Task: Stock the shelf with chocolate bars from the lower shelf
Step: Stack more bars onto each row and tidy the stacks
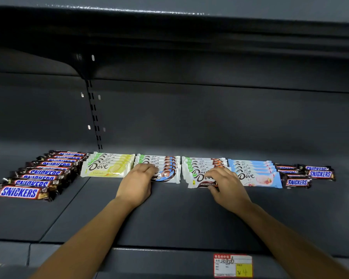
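I read "SNICKERS" on the brown bars at left and right, "Dove" on the yellow-white wrapper and pale blue wrapper, and a handwritten "¥4" on the shelf-edge price tag.

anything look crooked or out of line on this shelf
Yes. The front Dove bar under the right hand sits tilted and forward of its stack. The right Snickers lie in uneven, staggered groups, unlike the neat left Snickers row.
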Tool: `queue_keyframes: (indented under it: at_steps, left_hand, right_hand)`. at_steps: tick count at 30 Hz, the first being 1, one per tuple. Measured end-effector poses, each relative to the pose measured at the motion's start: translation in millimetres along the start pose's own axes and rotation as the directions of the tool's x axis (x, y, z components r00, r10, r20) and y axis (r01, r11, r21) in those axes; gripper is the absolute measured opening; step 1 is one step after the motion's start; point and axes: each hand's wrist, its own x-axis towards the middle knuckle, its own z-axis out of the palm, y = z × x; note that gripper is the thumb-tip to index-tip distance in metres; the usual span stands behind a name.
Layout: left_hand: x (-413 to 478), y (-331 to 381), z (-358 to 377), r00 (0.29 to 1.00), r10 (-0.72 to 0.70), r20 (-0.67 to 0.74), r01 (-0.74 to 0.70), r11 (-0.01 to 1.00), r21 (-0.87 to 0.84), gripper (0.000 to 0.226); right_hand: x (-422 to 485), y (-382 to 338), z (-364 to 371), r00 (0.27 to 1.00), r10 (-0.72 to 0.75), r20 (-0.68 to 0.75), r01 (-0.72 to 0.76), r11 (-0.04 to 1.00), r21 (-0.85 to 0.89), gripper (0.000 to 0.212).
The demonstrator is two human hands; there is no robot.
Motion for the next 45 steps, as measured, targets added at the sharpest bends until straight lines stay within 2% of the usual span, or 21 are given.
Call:
queue_keyframes:
  at_steps: [12,20,25,29,32,39,41,45]
  left_hand:
    - [1.3,0.1,2.0,1.0,-0.002,0.012,0.002,1.0,0.004,0.049]
    - [1.7,-1.5,2.8,1.0,0.021,-0.003,-0.021,1.0,0.011,0.049]
    - [0.0,6.0,-1.0,0.983,0.16,-0.091,-0.153,0.985,0.077,0.037]
    - [5.1,22.0,0.7,0.958,0.266,-0.108,-0.254,0.96,0.118,0.037]
    - [14.0,39.1,2.6,0.943,0.332,-0.025,-0.323,0.93,0.175,0.043]
    - [27.4,80.5,26.3,0.951,0.277,0.14,-0.297,0.944,0.145,0.059]
    - [27.7,83.1,30.5,0.953,0.271,0.134,-0.291,0.942,0.168,0.052]
    - [29.1,79.7,33.7,0.964,0.263,0.034,-0.265,0.947,0.182,0.038]
  right_hand:
    - [1.2,-2.6,-1.5,0.997,0.026,0.068,-0.025,1.0,-0.006,0.033]
    - [1.1,-4.7,-2.6,0.998,0.025,0.049,-0.024,0.999,-0.022,0.037]
    - [-2.3,-4.6,-8.8,0.987,0.156,-0.039,-0.158,0.986,-0.056,0.057]
    - [-5.1,2.0,-13.8,0.972,0.232,0.027,-0.228,0.968,-0.101,0.065]
    - [-5.1,2.8,-12.6,0.967,0.242,0.085,-0.235,0.968,-0.084,0.063]
    - [-4.2,0.4,-14.0,0.976,0.193,0.104,-0.186,0.98,-0.072,0.058]
    - [-4.5,-0.1,-13.8,0.976,0.189,0.106,-0.183,0.981,-0.064,0.058]
    - [-4.1,-1.7,-14.3,0.975,0.187,0.121,-0.18,0.982,-0.061,0.057]
